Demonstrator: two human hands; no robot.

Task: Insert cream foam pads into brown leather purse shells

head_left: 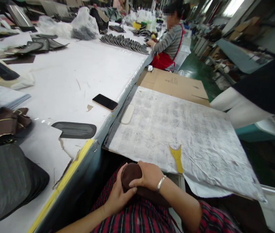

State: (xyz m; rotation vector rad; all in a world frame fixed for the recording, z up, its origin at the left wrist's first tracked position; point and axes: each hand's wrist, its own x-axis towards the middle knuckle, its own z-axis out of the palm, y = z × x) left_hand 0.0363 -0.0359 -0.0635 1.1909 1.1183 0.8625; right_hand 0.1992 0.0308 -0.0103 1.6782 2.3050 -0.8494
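Low over the striped cloth on my lap is a dark brown piece that looks like leather (130,174), its rounded end facing up. My left hand (120,194) wraps its near left edge, thumb pressed along the bottom. From the other side my right hand (150,175) grips the same piece, with the thumb lying across its face. More of the brown material runs under my right wrist, partly hidden by the forearm. A yellow forked piece (177,158) lies on the white-covered board (200,136), just beyond my right hand.
On the white table (54,81) are a phone (105,102), a dark grey oblong piece (79,130), a stack of dark pads (8,181) and brown leather parts (3,124). A cardboard sheet (176,82) adjoins the board. A co-worker (170,40) sits beyond; another person (268,84) stands at right.
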